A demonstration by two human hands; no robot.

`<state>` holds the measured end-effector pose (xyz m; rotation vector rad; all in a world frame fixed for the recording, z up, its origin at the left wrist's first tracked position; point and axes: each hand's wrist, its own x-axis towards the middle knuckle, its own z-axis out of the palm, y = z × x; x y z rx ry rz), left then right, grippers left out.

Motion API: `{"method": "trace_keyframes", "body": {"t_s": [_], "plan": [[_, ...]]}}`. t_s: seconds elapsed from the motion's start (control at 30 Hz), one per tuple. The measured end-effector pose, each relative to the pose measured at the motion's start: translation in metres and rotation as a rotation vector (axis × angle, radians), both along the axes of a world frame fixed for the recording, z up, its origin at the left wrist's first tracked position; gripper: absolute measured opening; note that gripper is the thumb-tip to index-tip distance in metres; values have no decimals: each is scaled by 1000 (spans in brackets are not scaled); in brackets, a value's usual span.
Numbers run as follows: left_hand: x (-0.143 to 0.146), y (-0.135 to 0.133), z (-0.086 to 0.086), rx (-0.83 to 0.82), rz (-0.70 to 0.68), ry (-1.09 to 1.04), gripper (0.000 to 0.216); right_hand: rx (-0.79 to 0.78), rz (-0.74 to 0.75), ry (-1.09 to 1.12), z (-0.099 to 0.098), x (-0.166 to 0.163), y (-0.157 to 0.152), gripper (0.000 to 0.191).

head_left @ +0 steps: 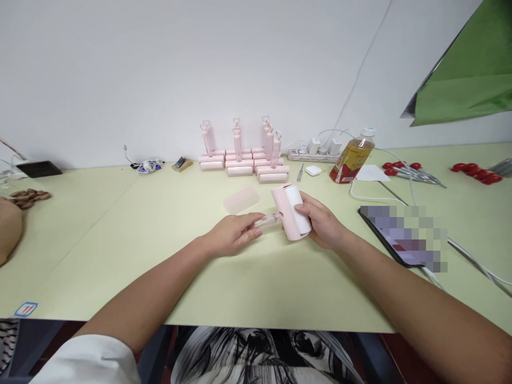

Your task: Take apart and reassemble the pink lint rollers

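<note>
Between my hands is a pink lint roller (288,213) with a white roll, tilted over the table. My left hand (232,233) is closed around its clear handle, thumb and finger near the joint with the pink head. The fingers of my right hand (323,220) wrap the head from the right, the thumb pressing on the white roll. A flat pale pink translucent piece (241,200) lies on the table just beyond my left hand. Several similar lint rollers (272,173) stand in rows by the wall, handles upright.
At the right are a tilted drink bottle (352,157), a phone (400,237) with cables, and red-handled tools (412,172). A power strip (314,156) runs along the wall. Coiled cable (149,166) and brown nuts (30,198) lie left. A green sheet (466,69) hangs upper right.
</note>
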<state>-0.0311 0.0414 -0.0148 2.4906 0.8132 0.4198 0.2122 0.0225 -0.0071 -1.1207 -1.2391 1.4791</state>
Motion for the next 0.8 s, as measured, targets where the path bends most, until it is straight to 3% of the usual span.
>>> {"method": "trace_keyframes", "body": {"t_s": [0.4,0.8], "plan": [[0,-1,3,-2,-11,12,45,-10,-30,17,-5,1,2,38],[-1,-1,0,19,61,100,53,17,19,-164,-11,-4,-1,44]]}}
